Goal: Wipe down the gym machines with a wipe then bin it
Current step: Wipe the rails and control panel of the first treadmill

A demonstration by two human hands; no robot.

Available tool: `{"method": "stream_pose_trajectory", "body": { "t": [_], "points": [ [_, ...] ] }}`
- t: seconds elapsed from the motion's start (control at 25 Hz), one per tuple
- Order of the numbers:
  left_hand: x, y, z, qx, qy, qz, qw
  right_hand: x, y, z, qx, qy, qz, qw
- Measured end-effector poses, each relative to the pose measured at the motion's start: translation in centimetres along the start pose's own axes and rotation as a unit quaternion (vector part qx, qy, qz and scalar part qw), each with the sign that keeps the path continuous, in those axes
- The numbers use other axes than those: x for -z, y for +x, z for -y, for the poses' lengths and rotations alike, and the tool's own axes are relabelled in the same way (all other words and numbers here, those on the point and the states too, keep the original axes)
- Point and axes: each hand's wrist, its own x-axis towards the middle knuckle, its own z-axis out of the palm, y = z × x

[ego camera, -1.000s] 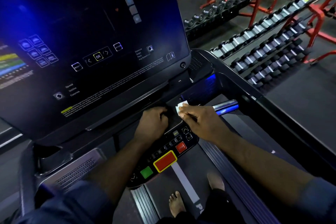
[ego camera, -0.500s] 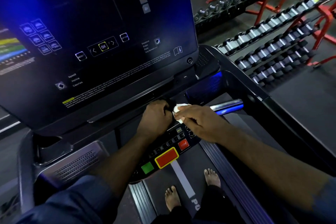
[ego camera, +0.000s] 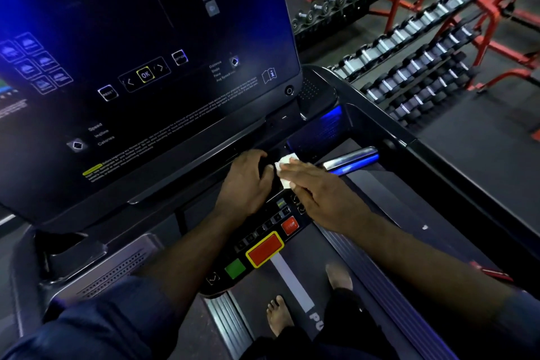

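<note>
I stand on a treadmill with a large dark console screen [ego camera: 146, 67] and a button panel [ego camera: 263, 240] below it. My right hand [ego camera: 318, 193] lies flat with straight fingers on a white wipe [ego camera: 285, 168], pressing it against the top of the button panel. My left hand [ego camera: 245, 181] is just left of the wipe, fingers curled over the ledge under the screen; what it grips is hidden.
A chrome handlebar [ego camera: 353, 159] lit blue sticks out right of my hands. The treadmill's side rail [ego camera: 438, 172] runs along the right. Dumbbell racks [ego camera: 415, 67] with red frames stand beyond it. My bare feet [ego camera: 279, 316] are on the belt.
The view tilted down slightly and the console looks closer. My right hand has slid the wipe a little along the panel top; my left hand stayed on the ledge.
</note>
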Motion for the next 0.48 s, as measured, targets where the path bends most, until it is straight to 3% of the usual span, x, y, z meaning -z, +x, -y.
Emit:
{"method": "stream_pose_trajectory", "body": {
  "t": [0.28, 0.4, 0.48],
  "points": [
    [-0.9, 2.0, -4.0, -0.130, 0.014, 0.105, 0.986, 2.0, -4.0, -4.9, 0.020, -0.242, -0.011, 0.970],
    [-2.5, 4.7, -6.9, -0.134, 0.032, 0.143, 0.980, 1.8, -4.6, -6.9, -0.091, -0.198, -0.124, 0.968],
    [-3.4, 5.5, -8.2, -0.104, 0.022, 0.165, 0.981, 0.3, -4.3, -6.6, -0.112, -0.167, -0.156, 0.967]
  ]
}}
